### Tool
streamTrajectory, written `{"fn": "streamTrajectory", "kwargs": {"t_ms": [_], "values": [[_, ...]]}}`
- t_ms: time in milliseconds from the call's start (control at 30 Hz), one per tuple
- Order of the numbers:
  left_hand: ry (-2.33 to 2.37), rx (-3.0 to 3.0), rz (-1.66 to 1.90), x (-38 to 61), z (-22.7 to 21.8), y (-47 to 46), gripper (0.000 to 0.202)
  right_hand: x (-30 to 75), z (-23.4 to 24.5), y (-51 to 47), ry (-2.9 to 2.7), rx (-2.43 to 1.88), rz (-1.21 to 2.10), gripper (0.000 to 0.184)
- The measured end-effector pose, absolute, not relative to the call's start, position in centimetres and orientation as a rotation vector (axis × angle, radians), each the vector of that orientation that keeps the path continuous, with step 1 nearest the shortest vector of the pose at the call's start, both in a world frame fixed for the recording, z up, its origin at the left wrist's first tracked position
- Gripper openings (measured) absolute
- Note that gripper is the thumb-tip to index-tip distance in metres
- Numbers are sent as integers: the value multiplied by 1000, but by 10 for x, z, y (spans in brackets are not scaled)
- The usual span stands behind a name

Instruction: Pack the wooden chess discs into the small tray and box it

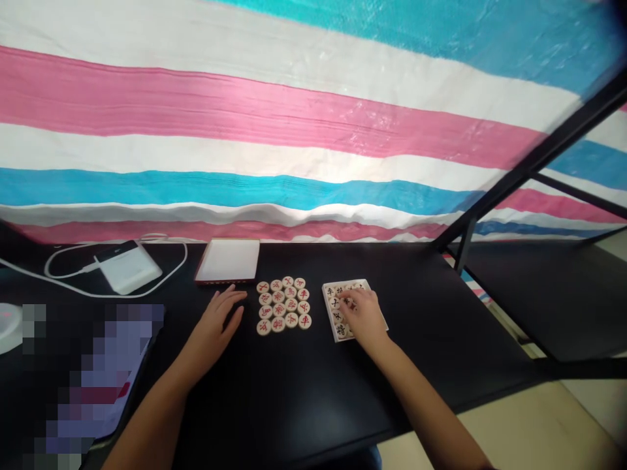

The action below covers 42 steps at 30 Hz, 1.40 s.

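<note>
Currently, the right hand [363,314] lies curled over black-lettered xiangqi pieces [335,303] in a white tray [347,283], its fingers touching them, though any grip is hidden. Left of those fingers, red-lettered xiangqi pieces [284,303] stand grouped on the bench [304,398], just beside the left hand [215,320], whose fingers lie spread, holding nothing.

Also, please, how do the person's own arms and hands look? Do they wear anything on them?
The left hand and right hand are bare, without gloves. The left forearm and right forearm are also bare: no sleeve, watch or bracelet shows.
</note>
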<state>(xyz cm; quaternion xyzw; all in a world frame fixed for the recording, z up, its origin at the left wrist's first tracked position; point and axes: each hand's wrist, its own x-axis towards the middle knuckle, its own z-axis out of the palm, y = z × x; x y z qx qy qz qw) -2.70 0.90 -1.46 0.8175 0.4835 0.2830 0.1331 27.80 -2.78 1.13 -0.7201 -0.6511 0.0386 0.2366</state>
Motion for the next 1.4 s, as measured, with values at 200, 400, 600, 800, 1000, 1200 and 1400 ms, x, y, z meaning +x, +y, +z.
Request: {"fn": "streamTrajectory", "kwargs": {"t_ms": [200,400,600,800,1000,1200,1400], "values": [[1455,2305,866,-32,-5,5,33,255,13,-16,-1832,-2103,59,19],[1548,2180,826,-38,-6,-6,31,256,19,1,-1871,-2216,35,16],[1583,2117,778,-37,-7,-8,31,258,34,-18,-1750,-1978,63,16],[1527,2134,790,-35,-7,-7,29,184,24,-73,-2038,-1542,425,9],[1499,2124,780,-32,-12,-6,27,147,3,-77,-2137,-1571,347,16],[1460,2119,812,-21,-11,-12,36,179,15,-71,-1849,-1538,375,19],[1316,2304,720,-10,-16,-17,67,261,16,-39,-1716,-1946,51,18]]}}
